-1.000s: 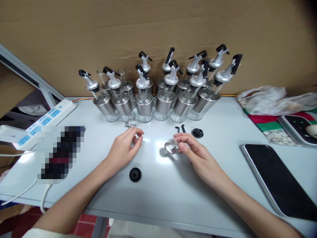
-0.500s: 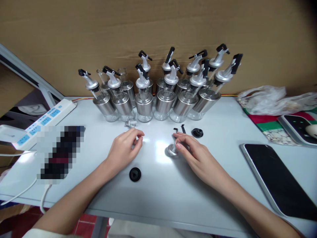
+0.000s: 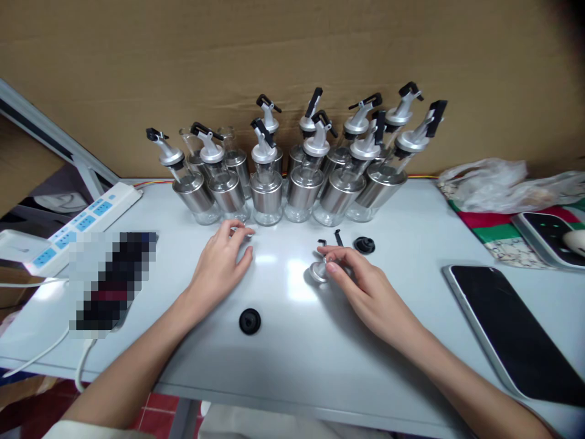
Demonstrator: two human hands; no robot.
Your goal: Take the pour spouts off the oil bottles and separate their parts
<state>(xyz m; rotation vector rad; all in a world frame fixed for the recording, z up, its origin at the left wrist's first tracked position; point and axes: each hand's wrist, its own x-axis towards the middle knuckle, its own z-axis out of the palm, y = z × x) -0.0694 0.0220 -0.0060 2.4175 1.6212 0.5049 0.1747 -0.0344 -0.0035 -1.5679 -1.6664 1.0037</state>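
Observation:
My right hand (image 3: pixel 361 283) pinches a silver pourer spout (image 3: pixel 319 272) between thumb and fingers, its round base close to the tabletop. Just beyond those fingers lie two small black levers, one black lever (image 3: pixel 338 236) showing clearly. A black stopper (image 3: pixel 364 245) sits right of them. My left hand (image 3: pixel 222 256) is over another silver spout (image 3: pixel 249 230), which its fingers mostly cover; the thumb stands apart from them. Closer to me is a second black stopper (image 3: pixel 250 321). Several glass bottles with steel sleeves, such as this bottle (image 3: pixel 266 192), stand behind, most topped with pourers.
A white power strip (image 3: pixel 85 225) and a blurred-out phone (image 3: pixel 114 280) with a cable lie at left. On the right are a large phone (image 3: pixel 516 329), a black-and-white device (image 3: pixel 548 238) and a clear plastic bag (image 3: pixel 493 186). Cardboard (image 3: pixel 292 49) rises behind the bottles.
My left hand has moved forward and a little left, over the silver spout, with its thumb and fingers spreading apart. My right hand has stayed nearly in place, holding its spout.

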